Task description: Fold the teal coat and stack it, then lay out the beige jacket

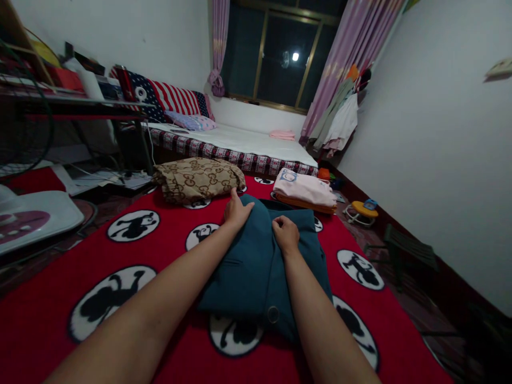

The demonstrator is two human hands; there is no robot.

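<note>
A teal jacket [248, 266] lies folded on a red blanket [172, 288] in front of me, with its lapel, a pocket slit and one round button showing. My left hand [237, 209] is at the jacket's upper left edge. Its thumb rests over the cloth, and the fingers around the edge are partly hidden. Near the upper middle, beside the lapel, my right hand [286, 233] has its fingers curled closed on the jacket's fabric. Both forearms reach across the blanket, and the right one covers part of the jacket.
Beyond the jacket lie a folded brown patterned cloth [200, 180] and a folded pale pink garment [306, 188] on an orange-brown one. A bed [248, 140] stands under the window. A cluttered desk [80, 101] is on the left; a yellow stool [363, 209] sits on the right.
</note>
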